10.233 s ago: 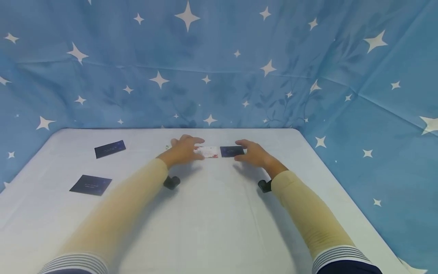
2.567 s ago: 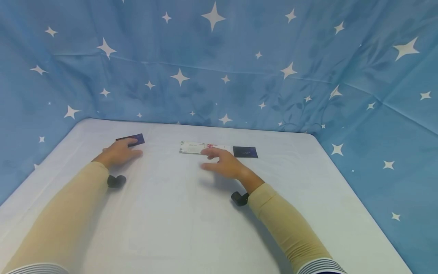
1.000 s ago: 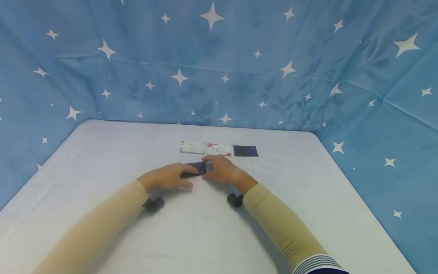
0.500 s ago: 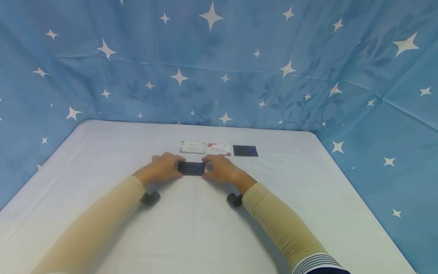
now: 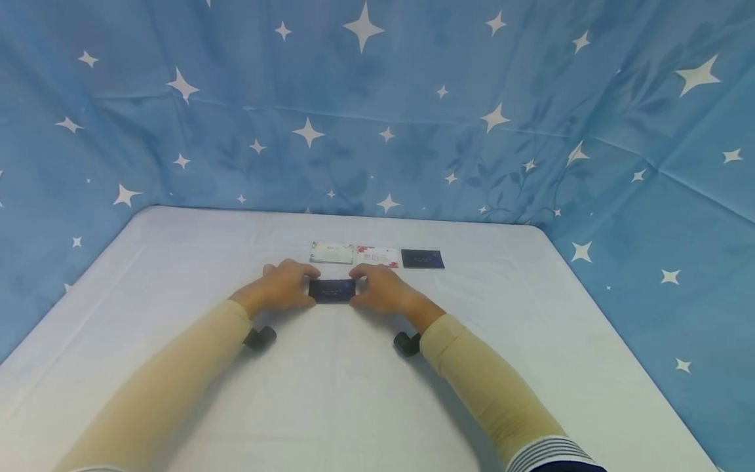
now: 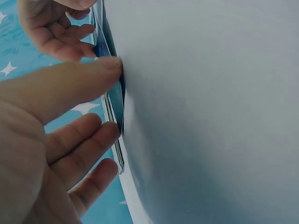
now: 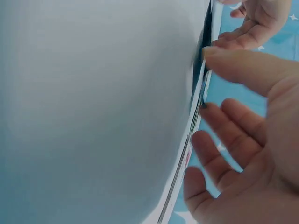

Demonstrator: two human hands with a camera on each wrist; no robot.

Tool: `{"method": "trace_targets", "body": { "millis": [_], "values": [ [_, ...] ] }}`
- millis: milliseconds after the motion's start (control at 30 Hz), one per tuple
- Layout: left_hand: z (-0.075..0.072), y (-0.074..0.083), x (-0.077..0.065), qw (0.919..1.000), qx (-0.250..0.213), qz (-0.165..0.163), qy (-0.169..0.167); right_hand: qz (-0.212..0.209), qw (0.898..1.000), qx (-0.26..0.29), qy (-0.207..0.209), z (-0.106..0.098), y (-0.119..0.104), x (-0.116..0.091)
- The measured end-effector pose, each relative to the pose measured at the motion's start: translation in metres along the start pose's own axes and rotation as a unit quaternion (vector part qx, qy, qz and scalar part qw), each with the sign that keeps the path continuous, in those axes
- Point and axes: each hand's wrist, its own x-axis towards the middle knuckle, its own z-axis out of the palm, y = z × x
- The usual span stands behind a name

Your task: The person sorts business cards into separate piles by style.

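In the head view, dark blue business cards (image 5: 332, 291) lie lengthwise between my two hands at the middle of the table. My left hand (image 5: 286, 285) pinches their left end with thumb and fingers, and my right hand (image 5: 383, 290) pinches the right end. Seen from the left wrist, the thumb presses one long edge of the dark cards (image 6: 116, 100), with fingers at the opposite edge. The right wrist view shows a similar grip on the cards (image 7: 204, 84). Just behind sits a row: white cards with green leaf corners (image 5: 331, 253), white cards with red flowers (image 5: 377, 256), dark blue cards (image 5: 423, 259).
A white cloth covers the table (image 5: 354, 393). Behind it and to the right hangs a blue curtain (image 5: 236, 85) with white stars. A black wrist camera (image 5: 260, 339) sits under the left wrist, another black camera (image 5: 407, 343) under the right.
The left hand brought dark cards from the back left to the middle, where the right hand met them. The left hand then shifted to their left end, and they now lie straight.
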Motion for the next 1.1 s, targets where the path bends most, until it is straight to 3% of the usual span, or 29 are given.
{"method": "trace_targets", "body": {
  "millis": [200,367,767,1100],
  "values": [
    [0.002,0.005,0.004,0.9997,-0.021,0.013,0.0,0.012,0.999,0.04,0.013,-0.006,0.015,-0.006],
    [0.005,0.018,0.02,0.999,-0.035,0.028,0.006,0.03,0.998,0.054,0.03,-0.018,0.033,-0.016],
    [0.014,0.073,0.088,0.9957,-0.068,0.053,0.034,0.044,0.991,0.082,0.098,-0.055,0.096,-0.032],
    [0.035,0.094,0.133,0.9947,-0.084,0.037,0.046,0.08,0.989,0.07,0.106,-0.075,0.129,-0.032]
  ]
}}
